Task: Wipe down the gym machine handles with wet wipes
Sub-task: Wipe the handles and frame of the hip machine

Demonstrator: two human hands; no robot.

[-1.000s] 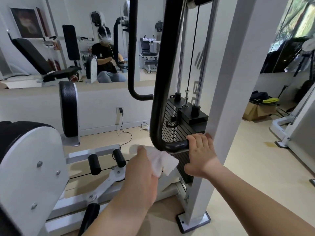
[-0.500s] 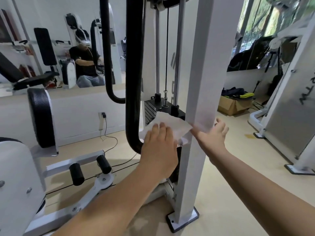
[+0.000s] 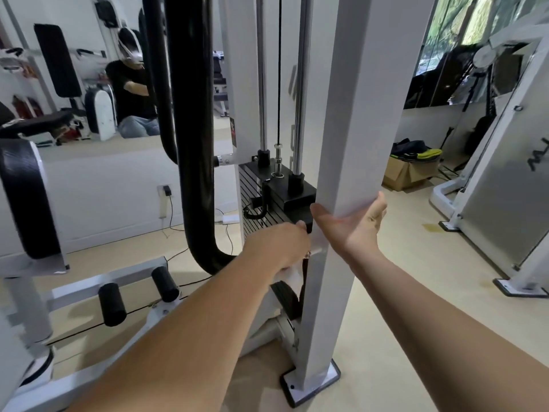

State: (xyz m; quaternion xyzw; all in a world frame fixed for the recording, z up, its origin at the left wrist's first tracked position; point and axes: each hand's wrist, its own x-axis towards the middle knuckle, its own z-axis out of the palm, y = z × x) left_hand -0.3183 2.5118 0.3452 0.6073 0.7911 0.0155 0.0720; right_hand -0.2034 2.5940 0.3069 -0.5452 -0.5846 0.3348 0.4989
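A thick black curved handle bar (image 3: 193,144) hangs down the machine and bends right at its lower end. My left hand (image 3: 277,248) grips a white wet wipe (image 3: 288,275) there, pressed between the bar's end and the weight stack (image 3: 267,215); most of the wipe is hidden under my fingers. My right hand (image 3: 353,226) rests against the white upright post (image 3: 353,114), thumb spread to its left and straight fingers to its right.
Two black foam rollers (image 3: 111,304) on a white frame lie low on the left. The post's foot plate (image 3: 312,385) sits on the beige floor. A cardboard box (image 3: 407,173) and another white machine (image 3: 505,188) stand to the right. A mirror behind shows a person.
The view moved closer and rightward. My left hand dropped with the wipe from the post's edge to the bar's lower end. My right hand shifted onto the post's front, fingers spread.
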